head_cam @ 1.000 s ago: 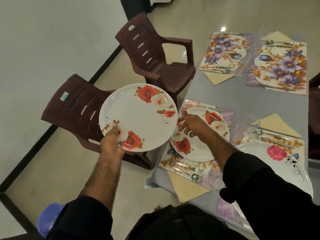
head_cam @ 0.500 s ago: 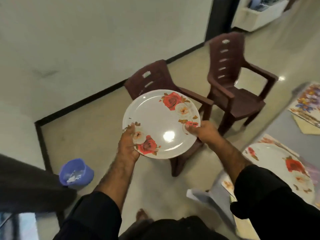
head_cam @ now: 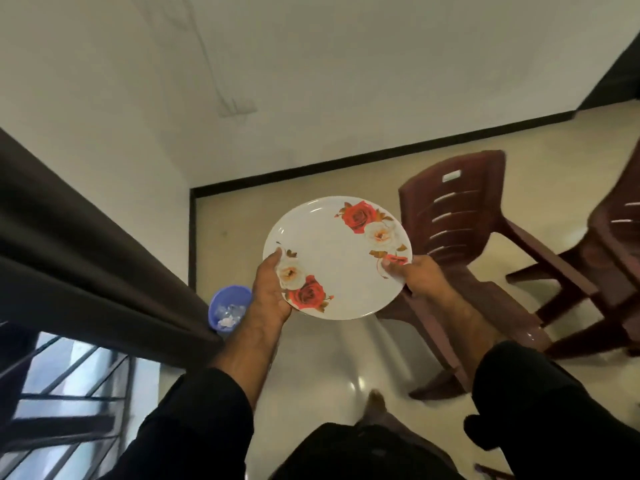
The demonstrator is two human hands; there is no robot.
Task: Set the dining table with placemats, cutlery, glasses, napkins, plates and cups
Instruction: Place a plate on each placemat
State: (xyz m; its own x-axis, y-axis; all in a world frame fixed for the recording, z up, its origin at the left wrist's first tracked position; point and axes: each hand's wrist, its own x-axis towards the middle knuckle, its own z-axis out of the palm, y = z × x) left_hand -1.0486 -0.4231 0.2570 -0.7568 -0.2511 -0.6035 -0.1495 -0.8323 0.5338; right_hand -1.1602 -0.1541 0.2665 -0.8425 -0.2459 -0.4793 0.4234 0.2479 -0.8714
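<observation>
Curtain [head_cam: 86, 244] hangs at far left, then the left hand [head_cam: 268, 292] and right hand [head_cam: 417, 275] pinch opposite rims of a rose-patterned plate [head_cam: 337, 258] above the floor beside a chair [head_cam: 467, 237]; carrying it level to a placemat seems wise.

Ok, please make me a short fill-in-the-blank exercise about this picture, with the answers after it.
1. Both hands hold one ____ with red and white roses.
2. The left hand grips its rim near the ____ bin on the floor.
3. Behind the right hand stands a brown ____.

Answers: plate; blue; chair
</observation>
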